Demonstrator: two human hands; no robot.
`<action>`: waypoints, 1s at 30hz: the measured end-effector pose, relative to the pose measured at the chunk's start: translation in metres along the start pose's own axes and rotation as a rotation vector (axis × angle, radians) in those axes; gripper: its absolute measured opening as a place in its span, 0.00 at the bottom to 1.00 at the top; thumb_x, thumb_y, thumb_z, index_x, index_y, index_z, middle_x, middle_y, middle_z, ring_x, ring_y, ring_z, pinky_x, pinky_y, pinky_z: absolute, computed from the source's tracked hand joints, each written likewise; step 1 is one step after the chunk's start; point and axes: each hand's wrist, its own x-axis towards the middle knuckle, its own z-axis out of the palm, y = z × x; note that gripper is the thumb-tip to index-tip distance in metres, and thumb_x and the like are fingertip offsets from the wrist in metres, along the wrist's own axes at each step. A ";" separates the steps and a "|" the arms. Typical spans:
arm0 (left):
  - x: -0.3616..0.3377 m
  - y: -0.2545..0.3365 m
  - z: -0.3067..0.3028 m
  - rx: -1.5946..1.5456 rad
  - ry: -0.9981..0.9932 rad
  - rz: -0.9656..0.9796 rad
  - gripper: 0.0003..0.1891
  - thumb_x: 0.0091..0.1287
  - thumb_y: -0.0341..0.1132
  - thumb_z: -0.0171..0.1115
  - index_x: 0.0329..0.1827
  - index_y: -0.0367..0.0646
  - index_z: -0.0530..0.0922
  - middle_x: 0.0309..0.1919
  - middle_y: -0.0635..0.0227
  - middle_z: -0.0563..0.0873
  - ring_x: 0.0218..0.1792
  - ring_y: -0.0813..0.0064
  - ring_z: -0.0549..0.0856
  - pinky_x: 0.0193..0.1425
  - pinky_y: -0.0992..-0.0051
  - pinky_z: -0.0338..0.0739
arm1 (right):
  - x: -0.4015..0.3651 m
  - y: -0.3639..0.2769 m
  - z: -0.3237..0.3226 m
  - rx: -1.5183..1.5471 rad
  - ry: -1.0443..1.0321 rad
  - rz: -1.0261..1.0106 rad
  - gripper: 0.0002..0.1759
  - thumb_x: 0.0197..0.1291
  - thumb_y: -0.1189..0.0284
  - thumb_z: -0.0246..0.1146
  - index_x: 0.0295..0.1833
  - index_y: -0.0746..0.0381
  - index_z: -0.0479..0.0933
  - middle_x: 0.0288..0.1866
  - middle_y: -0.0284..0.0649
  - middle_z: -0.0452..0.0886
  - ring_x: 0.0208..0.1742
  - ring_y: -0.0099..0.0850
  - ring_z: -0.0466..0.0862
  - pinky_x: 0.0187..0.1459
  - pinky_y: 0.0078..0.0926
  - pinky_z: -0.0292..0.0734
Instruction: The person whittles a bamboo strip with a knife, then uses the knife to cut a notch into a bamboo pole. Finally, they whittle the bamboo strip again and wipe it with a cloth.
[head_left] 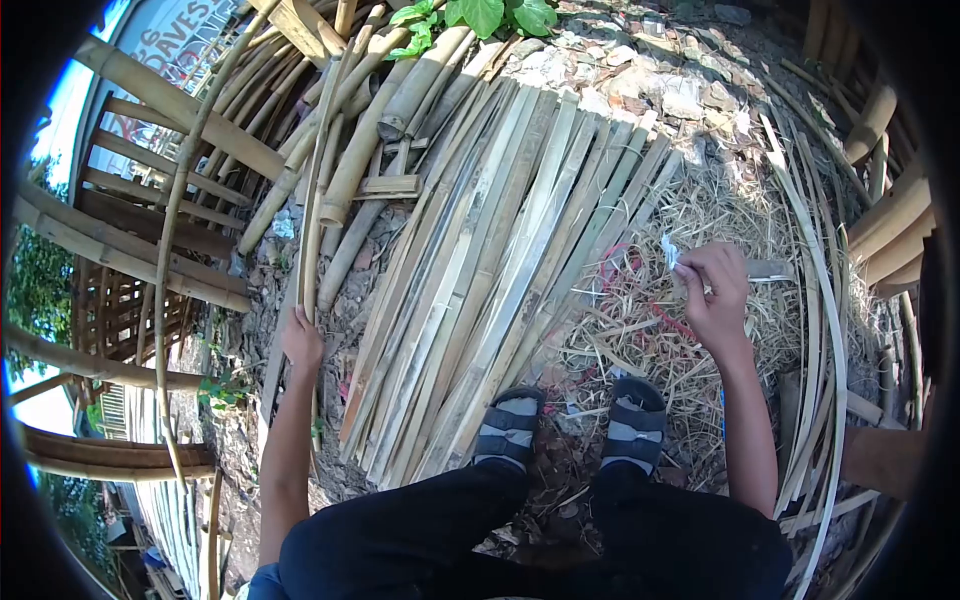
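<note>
My left hand [302, 342] is at the left, its fingers closed around the near end of a long, thin bamboo strip [318, 190] that runs away from me. My right hand [718, 290] is raised over the shavings on the right. Its thumb and fingers pinch a small whitish scrap [669, 250], whose material I cannot make out. Between my hands lies a wide layer of split bamboo strips [490, 270], side by side on the ground. A flat greyish piece [772, 271] shows just right of my right hand, partly hidden by it.
Bamboo shavings [640, 340] cover the ground before my sandals [634, 425]. Thick bamboo poles [365, 150] are stacked at the upper left, beside a bamboo frame [140, 270]. Long strips [815, 260] curve along the right. Stone rubble [680, 95] and green leaves [480, 14] are at the top.
</note>
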 end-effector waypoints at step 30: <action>0.014 0.021 -0.005 0.160 -0.162 -0.112 0.30 0.82 0.51 0.39 0.45 0.33 0.83 0.40 0.36 0.86 0.46 0.34 0.84 0.52 0.43 0.76 | -0.009 -0.012 0.001 0.019 -0.105 -0.037 0.07 0.49 0.84 0.68 0.34 0.64 0.79 0.33 0.39 0.82 0.39 0.41 0.79 0.44 0.37 0.73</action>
